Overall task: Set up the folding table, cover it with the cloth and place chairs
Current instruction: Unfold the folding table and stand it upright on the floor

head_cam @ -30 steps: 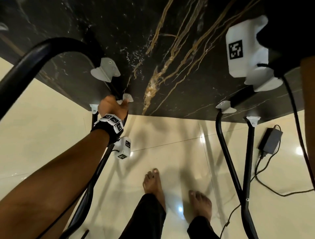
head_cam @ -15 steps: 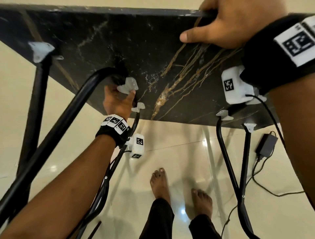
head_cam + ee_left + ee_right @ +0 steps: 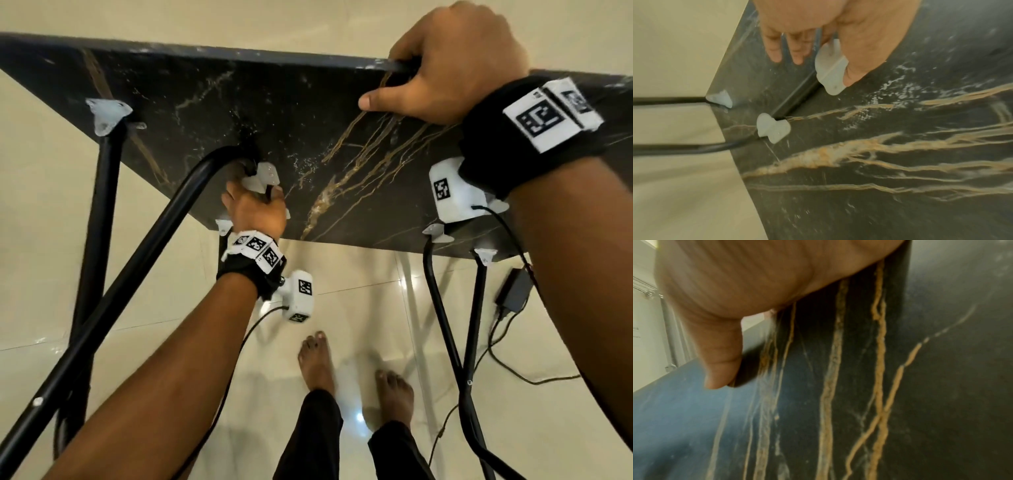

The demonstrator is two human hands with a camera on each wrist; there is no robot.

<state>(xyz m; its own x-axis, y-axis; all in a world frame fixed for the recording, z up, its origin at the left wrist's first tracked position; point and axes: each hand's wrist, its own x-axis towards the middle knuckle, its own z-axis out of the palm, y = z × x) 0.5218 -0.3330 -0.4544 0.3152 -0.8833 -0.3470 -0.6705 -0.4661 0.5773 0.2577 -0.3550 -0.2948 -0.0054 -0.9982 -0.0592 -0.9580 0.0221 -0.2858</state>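
Note:
The folding table's black, gold-veined tabletop (image 3: 308, 137) is tipped with its underside towards me. My left hand (image 3: 255, 212) grips the top bar of the black leg frame (image 3: 154, 246) beside a white bracket (image 3: 263, 176). In the left wrist view the thumb lies on that bracket (image 3: 831, 71) and the fingers (image 3: 774, 48) lie on the far side of the bar (image 3: 795, 99). My right hand (image 3: 445, 68) grips the tabletop's far edge, thumb flat on the underside (image 3: 838, 402). No cloth or chairs are in view.
A second pair of black legs (image 3: 442, 325) hangs from brackets at the right. A black power adapter (image 3: 513, 291) and its cable lie on the glossy cream tile floor. My bare feet (image 3: 317, 363) stand below the table.
My right hand has come into view holding the tabletop's far edge. That edge now sits lower in view. The left leg frame stands further out from the underside, my left hand still on its bar.

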